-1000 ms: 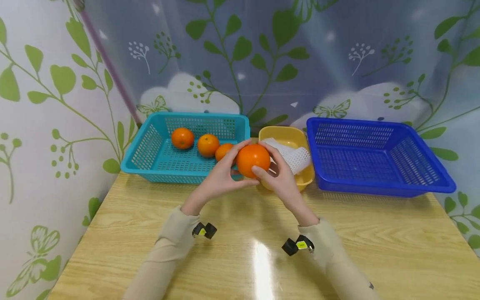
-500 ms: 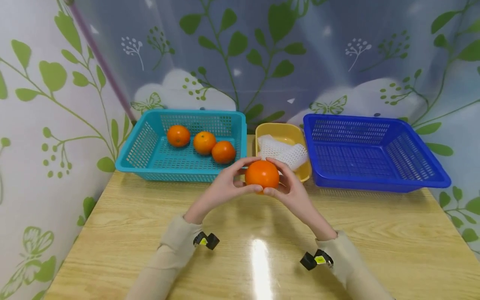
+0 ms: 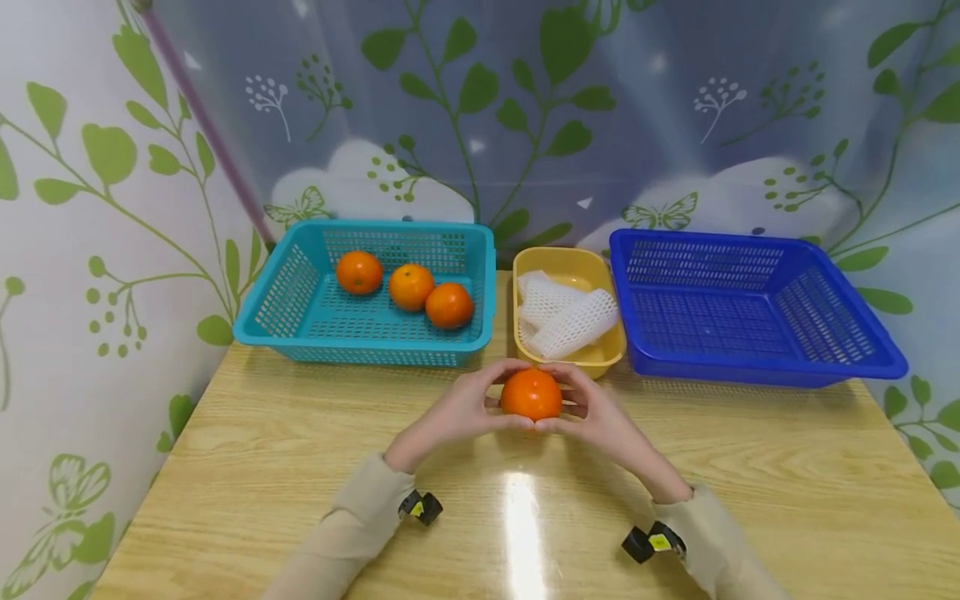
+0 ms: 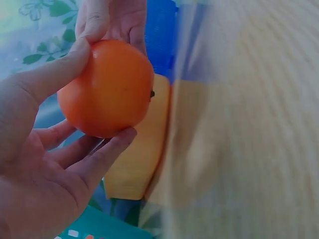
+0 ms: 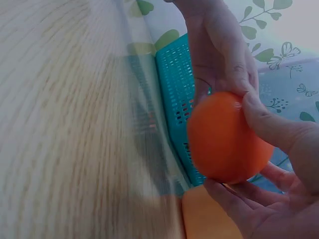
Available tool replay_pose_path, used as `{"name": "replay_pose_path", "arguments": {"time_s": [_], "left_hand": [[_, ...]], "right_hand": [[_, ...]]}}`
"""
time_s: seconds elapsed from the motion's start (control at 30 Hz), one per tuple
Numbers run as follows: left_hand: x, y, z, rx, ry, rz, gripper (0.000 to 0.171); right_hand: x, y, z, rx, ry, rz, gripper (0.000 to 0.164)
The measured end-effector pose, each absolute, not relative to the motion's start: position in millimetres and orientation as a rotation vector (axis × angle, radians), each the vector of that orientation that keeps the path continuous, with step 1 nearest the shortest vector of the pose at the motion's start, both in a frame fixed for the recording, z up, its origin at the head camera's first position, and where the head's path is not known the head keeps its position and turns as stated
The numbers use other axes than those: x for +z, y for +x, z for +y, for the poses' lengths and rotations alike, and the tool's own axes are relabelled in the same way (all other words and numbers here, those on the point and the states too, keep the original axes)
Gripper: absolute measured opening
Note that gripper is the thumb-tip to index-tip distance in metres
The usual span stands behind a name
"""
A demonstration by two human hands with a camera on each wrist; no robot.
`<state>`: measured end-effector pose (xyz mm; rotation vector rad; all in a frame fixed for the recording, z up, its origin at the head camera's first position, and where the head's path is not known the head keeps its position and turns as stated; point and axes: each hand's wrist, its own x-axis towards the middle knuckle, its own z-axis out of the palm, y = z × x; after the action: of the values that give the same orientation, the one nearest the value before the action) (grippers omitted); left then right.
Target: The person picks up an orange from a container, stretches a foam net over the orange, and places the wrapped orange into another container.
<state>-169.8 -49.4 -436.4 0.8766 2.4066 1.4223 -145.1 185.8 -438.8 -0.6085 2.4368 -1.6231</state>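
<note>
One smooth orange is held between both hands above the wooden table, just in front of the yellow basket. My left hand grips its left side and my right hand its right side. Both thumbs meet at the near face of the fruit, while the other fingers curve round behind. In the left wrist view the orange shows a small dark stem spot. From the right wrist, the orange hides part of the left hand's fingers.
A teal basket at the back left holds several oranges. White foam net sleeves lie in the yellow basket at the middle. A blue basket stands at the right. Behind is a leaf-patterned curtain.
Both hands have brought the orange toward the person and lower, from beside the teal basket to the table in front of the yellow basket. The foam sleeves are now more fully visible.
</note>
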Motion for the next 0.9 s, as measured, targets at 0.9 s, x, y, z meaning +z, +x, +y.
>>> {"name": "replay_pose_path", "arguments": {"time_s": [0.9], "left_hand": [[-446.3,-162.9,-52.0,1.213,0.925,2.340,0.077]], "right_hand": [[-445.5,-136.3,193.3,-1.429,-0.666,2.388,0.061]]}}
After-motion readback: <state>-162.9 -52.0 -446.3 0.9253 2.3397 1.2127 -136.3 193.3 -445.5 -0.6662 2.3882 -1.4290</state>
